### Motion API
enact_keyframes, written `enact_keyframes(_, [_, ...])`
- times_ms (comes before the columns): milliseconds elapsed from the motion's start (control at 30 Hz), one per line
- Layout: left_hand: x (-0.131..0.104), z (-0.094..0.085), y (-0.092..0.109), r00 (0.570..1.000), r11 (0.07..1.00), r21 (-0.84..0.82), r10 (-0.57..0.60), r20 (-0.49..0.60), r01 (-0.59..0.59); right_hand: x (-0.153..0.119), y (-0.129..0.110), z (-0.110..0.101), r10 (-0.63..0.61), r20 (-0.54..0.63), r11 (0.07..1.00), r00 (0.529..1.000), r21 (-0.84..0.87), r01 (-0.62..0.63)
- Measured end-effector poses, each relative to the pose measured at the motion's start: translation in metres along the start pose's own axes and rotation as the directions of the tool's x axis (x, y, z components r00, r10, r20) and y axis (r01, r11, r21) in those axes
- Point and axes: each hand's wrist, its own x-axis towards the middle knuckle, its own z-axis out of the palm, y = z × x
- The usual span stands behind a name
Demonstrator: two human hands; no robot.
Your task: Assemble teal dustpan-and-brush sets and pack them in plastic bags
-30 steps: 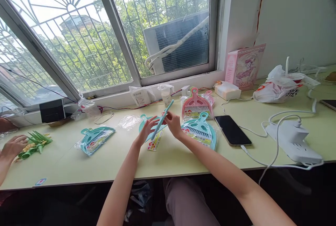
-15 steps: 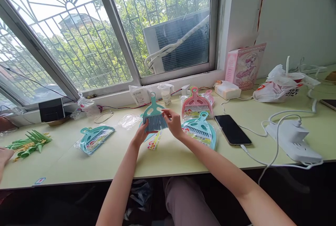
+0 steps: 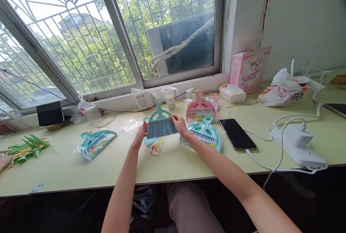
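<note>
A teal hand brush (image 3: 161, 127) with grey bristles faces me, its looped handle pointing up toward the window. My left hand (image 3: 140, 135) holds its left edge, and my right hand (image 3: 178, 123) pinches its upper right corner. Partly hidden below the brush lies a teal dustpan (image 3: 149, 141). A printed label card (image 3: 157, 147) rests on the table in front of it. Just right of my right hand is a bagged teal brush-and-dustpan set (image 3: 207, 132), with a bagged pink set (image 3: 201, 106) behind it.
Another bagged teal set (image 3: 97, 143) lies left on the table (image 3: 108, 173). A person's hand (image 3: 5, 161) touches green plastic pieces (image 3: 29, 149) at far left. Crumpled clear wrap (image 3: 131, 125) is behind my left hand. A phone (image 3: 237, 134) and power strip (image 3: 300, 146) with cables sit right.
The brush has tilted and spread wider in view, showing more of its bristles. My left hand has shifted to its side edge, and my right hand now grips its right corner.
</note>
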Motion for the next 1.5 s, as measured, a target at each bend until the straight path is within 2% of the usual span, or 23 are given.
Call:
enact_keyframes(67, [0.003,-0.002,-0.002,0.976,0.975,0.222,0.032,-0.213,0.016,0.0,0.0,-0.001,0.021,-0.014,1.0,1.0,-0.019,-0.022])
enact_keyframes(133, [0.004,-0.005,-0.004,0.938,0.896,0.435,0.069,-0.339,0.091,0.002,0.002,-0.001,0.04,0.002,0.999,0.999,-0.033,-0.04])
enact_keyframes(200, [0.003,-0.008,-0.008,0.927,0.78,0.597,0.058,-0.37,0.19,0.003,0.005,0.002,0.066,0.058,0.997,0.996,-0.031,-0.064])
enact_keyframes(300, [0.002,-0.011,-0.013,0.949,0.678,0.686,-0.054,-0.312,0.264,0.003,0.011,0.007,0.118,0.175,0.993,0.977,-0.041,-0.113])
enact_keyframes(433, [0.004,-0.013,-0.018,0.943,0.683,0.673,-0.074,-0.324,0.284,0.0,0.016,0.013,0.106,0.286,0.991,0.952,-0.11,-0.077])
enact_keyframes(567, [0.007,-0.015,-0.022,0.931,0.722,0.631,-0.05,-0.36,0.283,-0.004,0.015,0.014,0.079,0.313,0.944,0.947,-0.329,0.03])
enact_keyframes(733, [0.008,-0.013,-0.026,0.929,0.748,0.614,-0.009,-0.37,0.252,-0.015,0.005,0.014,0.031,0.36,0.785,0.933,-0.586,0.2])
enact_keyframes(867, [0.006,-0.01,-0.026,0.928,0.697,0.682,0.066,-0.368,0.22,-0.027,-0.005,0.017,-0.012,0.385,0.641,0.923,-0.705,0.303])
enact_keyframes(967, [0.005,-0.01,-0.026,0.941,0.63,0.742,0.056,-0.334,0.227,-0.031,-0.008,0.018,-0.019,0.412,0.57,0.911,-0.744,0.349])
enact_keyframes(1067, [0.005,-0.012,-0.027,0.951,0.607,0.759,0.02,-0.31,0.235,-0.033,-0.006,0.02,0.029,0.453,0.507,0.891,-0.775,0.378])
enact_keyframes(1167, [0.006,-0.012,-0.026,0.949,0.648,0.723,-0.001,-0.316,0.241,-0.033,-0.001,0.021,0.059,0.477,0.463,0.877,-0.792,0.399])
enact_keyframes(1333, [0.008,-0.01,-0.026,0.949,0.747,0.623,-0.034,-0.314,0.233,-0.035,-0.001,0.023,0.064,0.454,0.459,0.888,-0.804,0.378])
enact_keyframes(1500, [0.009,-0.006,-0.023,0.928,0.806,0.562,0.042,-0.371,0.188,-0.037,-0.002,0.025,0.08,0.427,0.468,0.901,-0.814,0.344])
